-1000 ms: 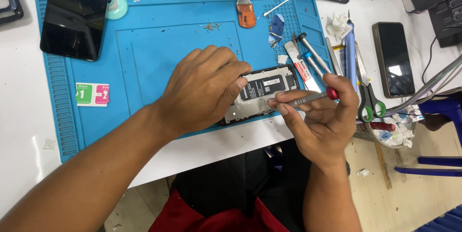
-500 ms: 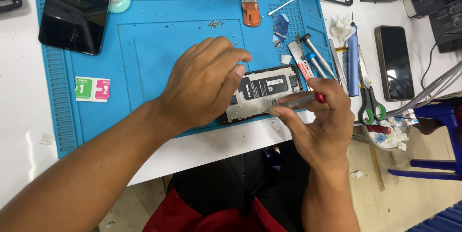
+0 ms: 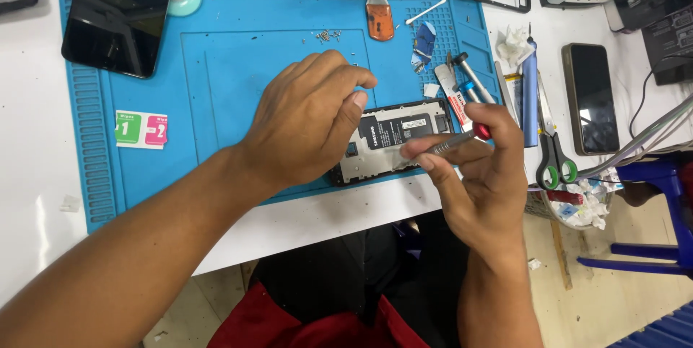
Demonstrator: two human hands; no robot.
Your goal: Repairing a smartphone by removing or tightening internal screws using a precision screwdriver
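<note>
An opened phone (image 3: pixel 401 133) lies back-up on the blue work mat (image 3: pixel 216 66), its black battery showing. My left hand (image 3: pixel 307 120) rests over the phone's left part, fingers curled onto it. My right hand (image 3: pixel 473 175) is just to the right of the phone and pinches a slim metal screwdriver with a red end (image 3: pixel 455 140), its tip pointing left over the phone's lower edge. A small heap of tiny screws (image 3: pixel 328 34) sits on the mat above my left hand.
A dark tablet (image 3: pixel 119 12) lies at the mat's upper left, a green and pink wipe packet (image 3: pixel 141 129) at its left. Right of the mat: more screwdrivers (image 3: pixel 469 81), green-handled scissors (image 3: pixel 552 146), a black phone (image 3: pixel 590 97), cables. An orange pry tool (image 3: pixel 380 19) lies above.
My right hand has turned the screwdriver flatter and brought its tip closer over the phone's lower edge. My left hand stays on the phone, index finger stretched out further.
</note>
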